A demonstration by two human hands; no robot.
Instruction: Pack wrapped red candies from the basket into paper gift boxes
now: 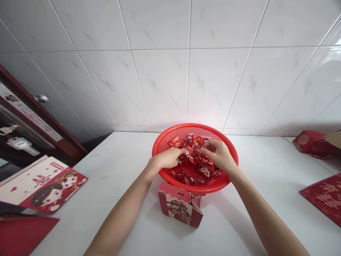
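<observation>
A round red plastic basket (pixel 195 126) with mesh walls holds several wrapped candies (pixel 204 170), mostly red with white or gold print. My left hand (pixel 169 158) reaches over its left side, fingers closed at a pink-and-white wrapped candy (pixel 187 152). From the right comes my right hand (pixel 217 153), thumb and fingers pinched on a red wrapped candy (pixel 197 147) among the others. Just in front of the basket stands a small red gift box (pixel 179 208) with a scalloped top edge and a printed picture. Its right end is open; the inside is hidden.
On the white table (pixel 128 170), a printed cardboard package (pixel 48 185) and a red folded item (pixel 25 233) lie at left. A red box (pixel 310 144) and a red printed card (pixel 325 197) are at right. The tiled wall (pixel 162 81) rises directly behind; a dark wooden cabinet (pixel 57 122) stands left.
</observation>
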